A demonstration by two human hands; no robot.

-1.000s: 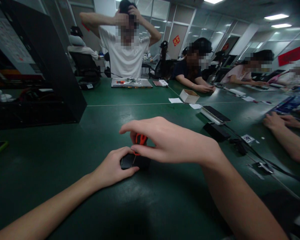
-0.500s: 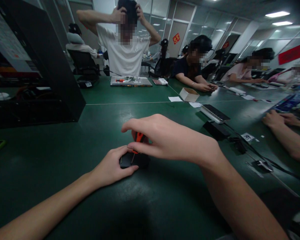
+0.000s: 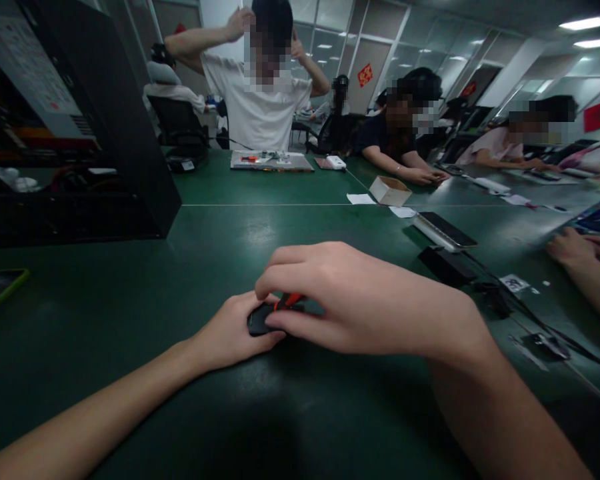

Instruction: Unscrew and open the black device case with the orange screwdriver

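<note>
My left hand (image 3: 227, 337) is clamped around a small flat black device (image 3: 258, 320) lying on the green table (image 3: 130, 320), thumb under its near edge, pinning it in place just in front of me. My right hand (image 3: 350, 300) is curled over the top, fingers pinching an orange-handled screwdriver (image 3: 287, 301) that lies low and tilted against the device; the tip is hidden under my fingers, so I can't tell whether it sits in a screw or a seam. Progress, as I judge it: tool and part are both in hand and in contact, so the work is mid-step. The device looks closed, no cover or loose screws visible beside it, so opening or fastening seems not finished. Around: a black cabinet (image 3: 105, 120) to the left, a small cardboard box (image 3: 390, 190) and a phone (image 3: 447, 229) further right, other people seated across the table.
</note>
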